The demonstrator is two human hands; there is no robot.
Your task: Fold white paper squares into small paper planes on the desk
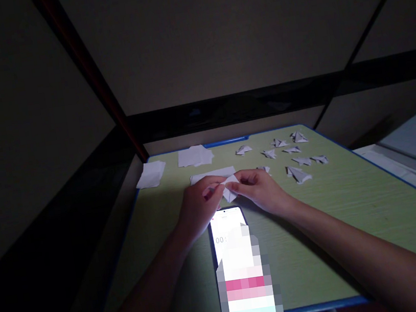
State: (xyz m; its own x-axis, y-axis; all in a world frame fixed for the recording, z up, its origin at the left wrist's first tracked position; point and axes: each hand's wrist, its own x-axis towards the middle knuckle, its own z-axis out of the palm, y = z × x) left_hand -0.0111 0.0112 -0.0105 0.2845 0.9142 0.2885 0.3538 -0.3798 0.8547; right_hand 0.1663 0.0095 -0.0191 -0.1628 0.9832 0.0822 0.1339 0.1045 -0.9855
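Both hands meet over the middle of a green desk with a blue rim. My left hand and my right hand pinch a small, partly folded white paper piece between their fingertips, just above the desk. A flat strip of white paper lies right behind the hands. A lit phone lies on the desk below my wrists, its screen showing a timer.
Several small folded white paper shapes are scattered at the desk's far right. Two stacks of white paper sheets lie at the far left, one stack overhanging the corner. A dark red post rises behind.
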